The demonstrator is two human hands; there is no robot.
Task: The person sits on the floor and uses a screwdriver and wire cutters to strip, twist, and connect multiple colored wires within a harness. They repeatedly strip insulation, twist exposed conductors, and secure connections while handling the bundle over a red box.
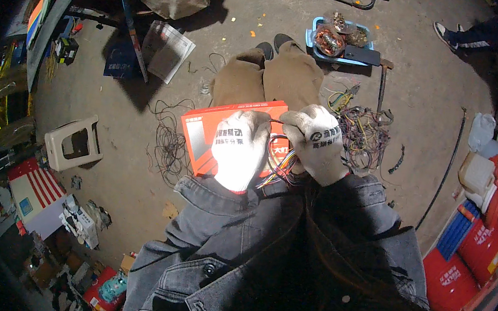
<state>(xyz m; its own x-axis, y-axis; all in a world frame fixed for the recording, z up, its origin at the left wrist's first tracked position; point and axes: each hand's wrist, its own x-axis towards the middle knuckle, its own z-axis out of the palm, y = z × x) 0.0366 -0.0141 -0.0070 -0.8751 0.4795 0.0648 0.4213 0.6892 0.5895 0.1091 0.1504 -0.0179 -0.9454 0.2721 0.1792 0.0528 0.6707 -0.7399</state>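
Observation:
My left hand (240,145) and my right hand (320,144), both in white printed work gloves, are raised over my lap. Each pinches a thin dark wire (275,121), which spans the short gap between the fingertips. Below that gap hangs a loose bundle of coloured wires (280,169), with red, yellow, white and blue strands. Across my thighs lies a flat red-orange box (194,132), partly covered by the left glove. The wire's ends are hidden inside the gloved fingers.
Tangled wires (366,137) lie right of my legs, beside a hammer (383,84). More thin wire (169,142) is heaped on the left. Beyond my feet, a blue tray (345,61) holds bagged parts. A beige stool (75,143) lies left; red drums (449,283) stand right.

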